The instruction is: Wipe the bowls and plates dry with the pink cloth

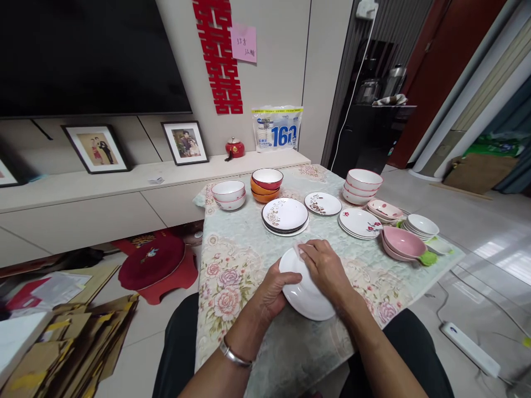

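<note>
While my left hand clasps a white plate over the table's near side, my right hand, fingers bunched, presses a pale wipe to it. Far left, a red bowl nests in orange bowls; far right, pink-rimmed bowls nest.

Pale wall: dark television upper left; right of it, a strip of red paper cutouts, with a pink handwritten note at its edge. Below, long low cabinet bearing black-framed photographs and a small red lidded pot. Floor, left: red stool, round top darker; flattened cardboard piled nearby. Right: black cabinet, glass jug on top; reddish-brown door beyond; white power strip lying on tiles.
</note>
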The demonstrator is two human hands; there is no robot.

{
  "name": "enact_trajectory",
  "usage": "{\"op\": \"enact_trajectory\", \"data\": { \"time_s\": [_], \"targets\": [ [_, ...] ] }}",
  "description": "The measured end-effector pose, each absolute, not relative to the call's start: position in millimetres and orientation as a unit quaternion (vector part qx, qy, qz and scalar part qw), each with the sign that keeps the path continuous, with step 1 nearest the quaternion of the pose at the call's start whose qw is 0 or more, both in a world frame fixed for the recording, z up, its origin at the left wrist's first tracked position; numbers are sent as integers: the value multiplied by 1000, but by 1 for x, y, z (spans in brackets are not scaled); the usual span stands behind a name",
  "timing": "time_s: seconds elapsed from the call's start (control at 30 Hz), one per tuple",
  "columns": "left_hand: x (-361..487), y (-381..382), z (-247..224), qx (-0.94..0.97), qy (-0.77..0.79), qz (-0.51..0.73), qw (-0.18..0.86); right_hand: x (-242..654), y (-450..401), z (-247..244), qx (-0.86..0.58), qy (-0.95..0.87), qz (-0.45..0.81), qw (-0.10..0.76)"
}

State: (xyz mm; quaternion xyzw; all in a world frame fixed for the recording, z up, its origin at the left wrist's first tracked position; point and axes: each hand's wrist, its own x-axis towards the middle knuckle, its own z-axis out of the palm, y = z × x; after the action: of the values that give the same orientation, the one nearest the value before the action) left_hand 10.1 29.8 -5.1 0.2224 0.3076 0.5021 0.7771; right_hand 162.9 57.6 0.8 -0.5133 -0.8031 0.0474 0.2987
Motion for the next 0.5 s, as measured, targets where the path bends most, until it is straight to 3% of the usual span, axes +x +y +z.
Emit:
{"op": "enact_trajectory", "data": {
  "time_s": [0.2,0.33,0.5],
  "targets": [
    [10,29,-2,227,304,501,778,149,50,6,-333,-870,141,336],
    [9,30,-3,218,309,496,782,160,58,5,-442,-830,134,313],
    [8,34,-9,212,326,515,764,185,67,0,-592,-773,76,215]
  ]
}}
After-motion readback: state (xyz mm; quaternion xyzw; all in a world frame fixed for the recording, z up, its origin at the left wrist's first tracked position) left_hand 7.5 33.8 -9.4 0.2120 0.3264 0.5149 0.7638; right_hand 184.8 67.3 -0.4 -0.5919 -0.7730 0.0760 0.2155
